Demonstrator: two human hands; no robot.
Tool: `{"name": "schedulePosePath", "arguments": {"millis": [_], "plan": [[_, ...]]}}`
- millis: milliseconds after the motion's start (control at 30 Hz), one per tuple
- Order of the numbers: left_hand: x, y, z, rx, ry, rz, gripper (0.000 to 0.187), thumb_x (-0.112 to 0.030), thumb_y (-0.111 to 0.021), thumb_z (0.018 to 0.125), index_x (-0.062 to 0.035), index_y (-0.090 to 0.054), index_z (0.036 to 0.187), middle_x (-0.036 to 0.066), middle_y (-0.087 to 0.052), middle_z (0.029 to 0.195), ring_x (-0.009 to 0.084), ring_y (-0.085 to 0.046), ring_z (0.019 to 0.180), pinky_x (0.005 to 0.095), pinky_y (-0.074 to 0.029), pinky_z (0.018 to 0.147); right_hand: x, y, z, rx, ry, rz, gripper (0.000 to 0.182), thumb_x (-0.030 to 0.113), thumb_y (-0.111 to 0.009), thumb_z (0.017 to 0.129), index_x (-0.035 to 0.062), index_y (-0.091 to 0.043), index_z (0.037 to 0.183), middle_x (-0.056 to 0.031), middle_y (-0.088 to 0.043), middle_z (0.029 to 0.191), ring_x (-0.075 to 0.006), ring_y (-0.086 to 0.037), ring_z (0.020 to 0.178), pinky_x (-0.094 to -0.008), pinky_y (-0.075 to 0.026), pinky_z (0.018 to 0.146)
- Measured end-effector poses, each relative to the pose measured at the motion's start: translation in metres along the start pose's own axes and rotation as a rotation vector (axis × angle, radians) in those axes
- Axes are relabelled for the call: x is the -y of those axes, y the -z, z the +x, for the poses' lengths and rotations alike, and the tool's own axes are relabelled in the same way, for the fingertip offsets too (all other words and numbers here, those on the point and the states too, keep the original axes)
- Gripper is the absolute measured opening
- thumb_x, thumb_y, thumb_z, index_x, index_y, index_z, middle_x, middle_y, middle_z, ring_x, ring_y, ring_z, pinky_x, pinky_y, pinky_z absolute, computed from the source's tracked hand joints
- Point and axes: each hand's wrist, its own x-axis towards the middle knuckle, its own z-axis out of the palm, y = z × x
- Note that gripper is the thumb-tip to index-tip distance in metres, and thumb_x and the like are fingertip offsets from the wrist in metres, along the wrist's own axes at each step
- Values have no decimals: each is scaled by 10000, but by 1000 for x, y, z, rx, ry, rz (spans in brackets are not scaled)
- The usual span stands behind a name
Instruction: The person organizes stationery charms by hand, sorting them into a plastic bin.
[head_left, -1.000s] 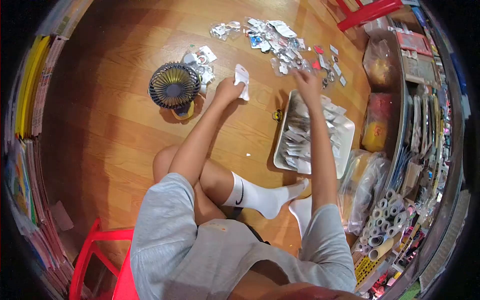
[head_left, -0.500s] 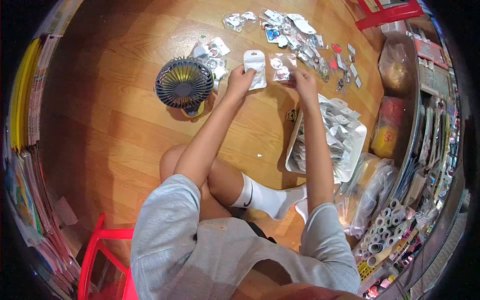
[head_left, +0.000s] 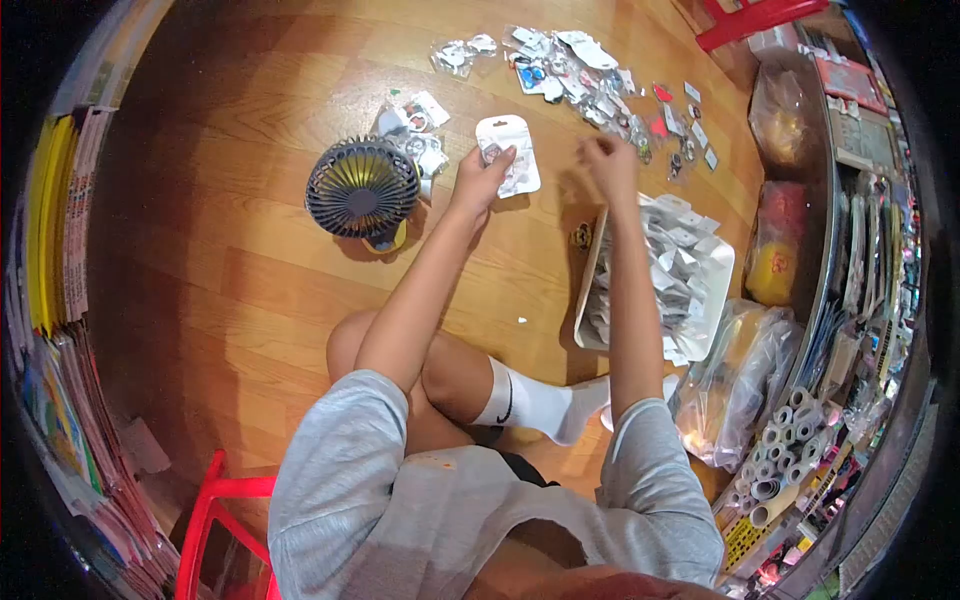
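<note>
My left hand [head_left: 480, 183] is closed on a small white pouch [head_left: 517, 172] that has a hang hole in its top flap. The thumb presses on the pouch's front, and a printed or pictured patch shows beside it. To the right, my right hand [head_left: 611, 166] hovers apart from the pouch with bent fingers smeared by motion; nothing can be made out in them. Beyond it lies a heap of small clear packets [head_left: 575, 75] on the wooden floor. A smaller pile of packets [head_left: 425, 148] lies left of the pouch, behind a black fan [head_left: 362, 190].
A white tray [head_left: 722, 290] full of white pouches stands below my right forearm. Shelves of rolls and packaged goods [head_left: 780, 450] line the right side, with bagged items [head_left: 738, 385] before them. Books [head_left: 55, 230] stand at left. A red chair [head_left: 205, 510] is at lower left.
The clear packet that was at my right hand no longer shows there. My left hand's pouch has moved slightly down and tilted. The right hand has stayed at nearly the same place.
</note>
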Motion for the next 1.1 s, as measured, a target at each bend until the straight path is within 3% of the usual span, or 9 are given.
{"name": "schedulePosePath", "arguments": {"millis": [100, 200, 333, 467, 567, 667, 767, 933, 1100], "plan": [[-2, 6, 6, 0, 46, 21, 187, -103, -583, 770, -13, -539, 928, 33, -582, 832, 83, -537, 674, 223, -434, 575, -15, 18, 56, -274, 186, -483, 348, 154, -558, 697, -17, -517, 998, -255, -558, 895, -359, -535, 874, -386, -434, 734], [0, 7, 8, 26, 56, -45, 209, -100, -592, 763, -14, -530, 944, 31, -577, 836, 82, -535, 685, 219, -431, 583, -48, 12, 99, -224, 414, -777, 490, 126, -512, 699, -17, -383, 1150, -269, -522, 978, -383, -500, 926, -403, -412, 788], [-2, 10, 10, 28, 115, -40, 221, -84, -587, 764, -10, -514, 959, 36, -573, 841, 88, -540, 699, 234, -445, 608, -64, -2, 123, 73, 224, -775, 440, 127, -498, 700, -20, -396, 1102, -282, -506, 980, -386, -520, 881, -454, -417, 760], [-5, 6, 8, 15, 168, -83, 229, -78, -582, 766, -6, -507, 970, 44, -577, 844, 96, -548, 705, 232, -449, 610, -41, 6, 100, 24, 214, -879, 307, 124, -501, 707, -30, -483, 972, -279, -539, 862, -380, -544, 817, -448, -434, 709], [0, 7, 8, 29, 196, -61, 249, -96, -591, 766, -36, -503, 992, 25, -573, 860, 81, -543, 727, 214, -459, 592, -31, 9, 95, 99, 344, -1034, 247, 199, -486, 745, 33, -514, 927, -201, -583, 771, -357, -569, 712, -449, -437, 614], [-4, 10, 8, 22, 158, -67, 250, -84, -587, 764, -34, -501, 994, 35, -577, 873, 101, -557, 767, 230, -469, 631, 0, 9, 63, 92, 333, -955, 210, 194, -509, 737, 44, -566, 873, -196, -581, 716, -331, -575, 654, -408, -449, 581], [-11, 10, 7, -60, 55, -136, 213, -70, -574, 760, -21, -516, 959, 46, -585, 848, 102, -557, 696, 228, -450, 602, 1, 10, 41, 75, 254, -572, 268, 188, -592, 686, -8, -580, 868, -184, -587, 704, -285, -585, 643, -371, -461, 585], [-10, 15, 13, -94, 21, -199, 215, -65, -569, 745, -50, -532, 956, 16, -583, 841, 84, -536, 731, 205, -396, 590, 26, 18, -21, 193, -126, 428, 188, 139, -591, 748, -19, -586, 852, -47, -585, 693, -94, -545, 605, -231, -447, 542], [-13, 14, 12, -38, 53, -163, 309, -22, -547, 751, -26, -447, 1043, 69, -550, 950, 155, -551, 845, 265, -466, 715, 20, 21, -47, 151, -131, 438, 126, 147, -570, 780, 29, -577, 823, 31, -530, 695, -56, -497, 605, -174, -391, 532]]}}
